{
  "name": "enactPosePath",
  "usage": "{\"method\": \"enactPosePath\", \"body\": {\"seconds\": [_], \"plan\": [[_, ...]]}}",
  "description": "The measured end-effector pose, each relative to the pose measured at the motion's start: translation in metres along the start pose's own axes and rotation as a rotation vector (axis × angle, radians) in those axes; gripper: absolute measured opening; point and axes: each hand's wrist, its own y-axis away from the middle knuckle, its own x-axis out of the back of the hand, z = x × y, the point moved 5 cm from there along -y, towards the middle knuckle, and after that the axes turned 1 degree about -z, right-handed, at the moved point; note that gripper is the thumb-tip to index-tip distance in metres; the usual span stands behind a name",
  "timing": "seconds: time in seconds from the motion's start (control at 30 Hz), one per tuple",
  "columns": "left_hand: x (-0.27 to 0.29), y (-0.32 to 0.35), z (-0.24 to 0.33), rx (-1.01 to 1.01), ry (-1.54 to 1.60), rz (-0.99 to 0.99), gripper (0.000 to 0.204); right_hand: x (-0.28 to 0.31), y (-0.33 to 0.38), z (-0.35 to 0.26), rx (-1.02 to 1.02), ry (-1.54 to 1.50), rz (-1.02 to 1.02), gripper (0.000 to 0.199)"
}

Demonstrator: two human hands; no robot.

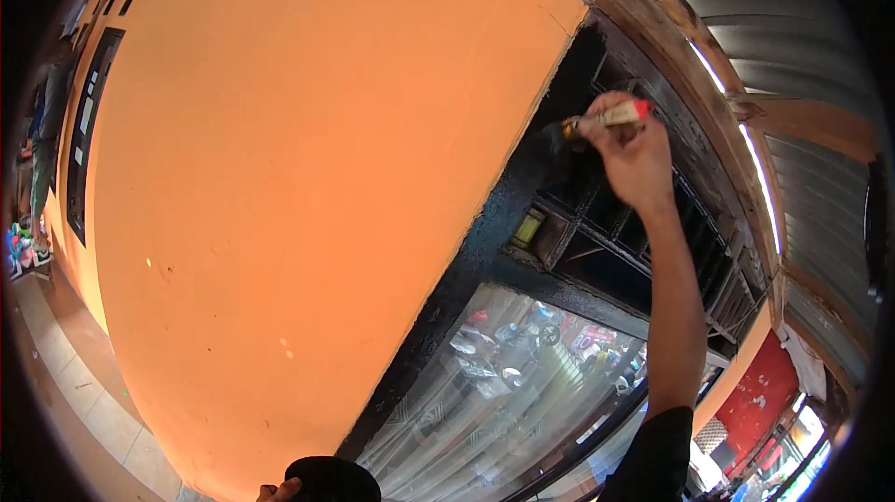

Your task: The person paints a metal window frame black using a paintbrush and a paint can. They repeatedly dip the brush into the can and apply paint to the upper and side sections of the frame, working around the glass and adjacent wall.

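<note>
High on the black-painted window frame, my right hand is closed around a paintbrush. Its pale handle ends in a red tip, and the bristles point left at the dark wood next to the orange wall. Whether they touch the wood is hard to tell. At the bottom edge, a few fingers of my left hand press against the left side of a round black thing. Its lower part is cut off, so I cannot make out its kind.
The orange wall fills the left side. Below the frame's small compartments is a glass pane with pale curtain and reflections. A wooden beam and corrugated roof sheets run overhead. A tiled floor lies at lower left.
</note>
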Motion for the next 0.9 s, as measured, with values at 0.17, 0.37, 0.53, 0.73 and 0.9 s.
{"method": "enactPosePath", "body": {"seconds": [0.17,0.37,0.53,0.73,0.9], "plan": [[-0.001,-0.011,-0.009,-0.011,0.026,0.014,0.059,0.033,-0.042,-0.031,0.246,0.33,0.376,0.012],[0.0,-0.019,-0.006,0.0,-0.022,-0.066,0.059,0.031,-0.064,-0.039,0.506,0.493,0.5,0.01],[0.002,-0.017,-0.002,-0.194,0.117,0.031,0.053,0.027,-0.063,-0.019,0.372,0.437,0.509,0.011],[0.001,-0.023,-0.004,-0.07,0.083,0.012,0.05,0.033,-0.059,-0.015,0.345,0.418,0.536,0.011],[-0.002,-0.015,0.009,-0.06,-0.014,0.032,0.053,0.037,-0.051,-0.019,0.27,0.43,0.524,0.01]]}}
